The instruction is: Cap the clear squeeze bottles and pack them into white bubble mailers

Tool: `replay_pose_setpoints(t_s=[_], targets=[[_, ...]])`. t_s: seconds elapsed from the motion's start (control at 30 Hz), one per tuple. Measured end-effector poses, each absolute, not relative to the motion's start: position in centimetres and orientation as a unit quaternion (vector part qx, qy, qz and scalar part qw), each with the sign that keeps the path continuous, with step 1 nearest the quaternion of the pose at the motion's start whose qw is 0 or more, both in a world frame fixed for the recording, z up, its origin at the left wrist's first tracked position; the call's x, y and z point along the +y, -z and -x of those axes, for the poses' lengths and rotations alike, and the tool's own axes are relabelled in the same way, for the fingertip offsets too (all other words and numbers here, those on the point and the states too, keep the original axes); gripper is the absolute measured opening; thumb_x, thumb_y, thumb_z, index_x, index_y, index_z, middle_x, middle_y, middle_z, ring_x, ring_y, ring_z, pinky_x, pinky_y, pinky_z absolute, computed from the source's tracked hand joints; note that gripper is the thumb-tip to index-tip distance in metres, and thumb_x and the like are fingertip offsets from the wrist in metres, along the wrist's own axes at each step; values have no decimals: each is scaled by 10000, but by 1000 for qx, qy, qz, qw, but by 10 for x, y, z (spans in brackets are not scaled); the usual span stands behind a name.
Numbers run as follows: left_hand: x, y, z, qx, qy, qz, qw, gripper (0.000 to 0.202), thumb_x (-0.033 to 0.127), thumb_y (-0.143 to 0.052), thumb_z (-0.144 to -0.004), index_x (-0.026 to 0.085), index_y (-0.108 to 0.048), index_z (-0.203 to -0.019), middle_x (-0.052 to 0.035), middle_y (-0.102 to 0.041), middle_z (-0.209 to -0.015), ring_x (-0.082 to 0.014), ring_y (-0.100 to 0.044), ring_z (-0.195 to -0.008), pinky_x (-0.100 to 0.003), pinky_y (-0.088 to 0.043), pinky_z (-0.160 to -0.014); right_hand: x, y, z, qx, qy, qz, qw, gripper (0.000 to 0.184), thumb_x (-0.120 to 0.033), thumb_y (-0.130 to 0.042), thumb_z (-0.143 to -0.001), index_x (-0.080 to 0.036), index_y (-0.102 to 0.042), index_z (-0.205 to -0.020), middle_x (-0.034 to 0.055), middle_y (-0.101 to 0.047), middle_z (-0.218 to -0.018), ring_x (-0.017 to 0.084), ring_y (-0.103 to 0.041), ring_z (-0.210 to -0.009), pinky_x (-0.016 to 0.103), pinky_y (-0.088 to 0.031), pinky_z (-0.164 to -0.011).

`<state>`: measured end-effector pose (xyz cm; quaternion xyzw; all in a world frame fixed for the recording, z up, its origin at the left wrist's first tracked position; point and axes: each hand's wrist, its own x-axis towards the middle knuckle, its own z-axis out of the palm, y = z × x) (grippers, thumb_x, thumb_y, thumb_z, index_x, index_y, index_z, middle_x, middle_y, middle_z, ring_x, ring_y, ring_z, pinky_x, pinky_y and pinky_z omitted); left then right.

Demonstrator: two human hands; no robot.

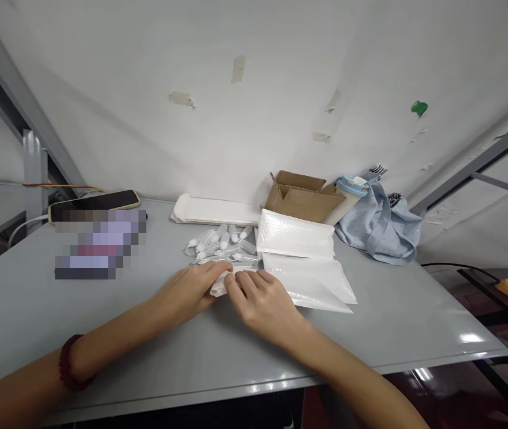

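Observation:
Both my hands meet at the middle of the grey table. My left hand and my right hand pinch a small white packet between their fingertips. Just behind them lies a heap of several small clear plastic vials. Right of my right hand lie two white padded envelopes, one partly over the other. A red bead bracelet sits on my left wrist.
A flat white tray and an open cardboard box stand at the back by the wall. A blue cloth bag with a lidded cup lies back right. A phone on a cable rests back left.

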<state>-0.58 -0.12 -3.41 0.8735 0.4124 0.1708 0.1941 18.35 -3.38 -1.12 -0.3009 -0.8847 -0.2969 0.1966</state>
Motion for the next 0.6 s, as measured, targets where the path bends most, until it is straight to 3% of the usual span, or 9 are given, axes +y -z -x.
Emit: replay_pose_setpoints(t_s=[0.13, 0.23, 0.37, 0.47, 0.6], targets=[[-1, 43, 8, 376, -191, -901, 100, 316, 154, -449, -854, 224, -620, -1109, -46, -684, -856, -191, -628, -705, -265, -447, -622, -36, 5, -185, -888, 272, 315, 197, 192, -80, -417, -954, -102, -591, -1031, 60, -671, -789, 147, -591, -631, 279, -430, -553], [2, 42, 13, 360, -239, -901, -35, 312, 129, -384, -895, 210, -662, -1012, -27, -629, -708, -153, -558, -562, -249, -374, -531, -35, 0, -190, -864, 273, 386, 170, 219, -63, -422, -948, -103, -557, -1116, 62, -663, -785, 172, -595, -653, 300, -424, -578], [8, 32, 22, 339, -297, -875, -178, 357, 102, -353, -918, 211, -688, -974, -11, -600, -643, -128, -506, -519, -242, -324, -498, -28, -5, -200, -840, 278, 433, 172, 258, 33, -396, -887, -150, -577, -905, 33, -630, -710, 164, -560, -622, 296, -380, -575], [10, 22, 29, 356, -322, -852, -208, 356, 135, -360, -936, 215, -706, -955, -17, -593, -637, -124, -473, -503, -246, -309, -484, -20, -7, -207, -827, 290, 440, 195, 262, 45, -413, -858, -152, -585, -845, 42, -656, -741, 172, -582, -655, 297, -386, -594], [11, 12, 32, 399, -324, -841, -168, 351, 195, -371, -935, 227, -721, -937, -38, -591, -644, -137, -449, -508, -253, -320, -483, -8, -4, -213, -818, 305, 429, 232, 277, 68, -424, -847, -127, -616, -890, 89, -713, -882, 187, -640, -812, 290, -415, -670]])
